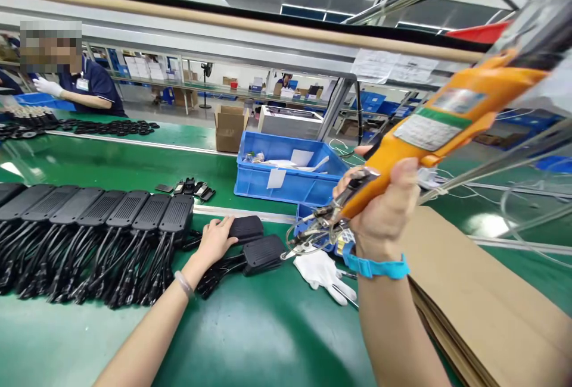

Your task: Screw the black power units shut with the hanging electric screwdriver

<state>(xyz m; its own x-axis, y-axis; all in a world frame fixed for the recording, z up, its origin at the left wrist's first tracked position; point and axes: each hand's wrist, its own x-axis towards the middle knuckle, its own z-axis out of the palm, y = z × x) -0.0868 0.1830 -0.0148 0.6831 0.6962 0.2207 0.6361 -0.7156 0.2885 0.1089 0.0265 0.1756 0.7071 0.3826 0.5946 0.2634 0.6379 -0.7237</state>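
Observation:
My right hand is wrapped round an orange electric screwdriver, raised at the right and slanting down to the left. Loose wire and metal parts hang around its lower end, so the bit is hard to make out. My left hand grips the left end of a flat black plastic box with cables, thumb on the near side. Just in front of it lies a second black box with cables, touched by neither hand. A long row of similar black cabled boxes stretches to the left.
Behind stands a blue bin with papers, beside a cardboard box. A white glove lies below the screwdriver. Flat cardboard sheets are stacked at right. Small dark parts lie behind the row. A co-worker is at far left.

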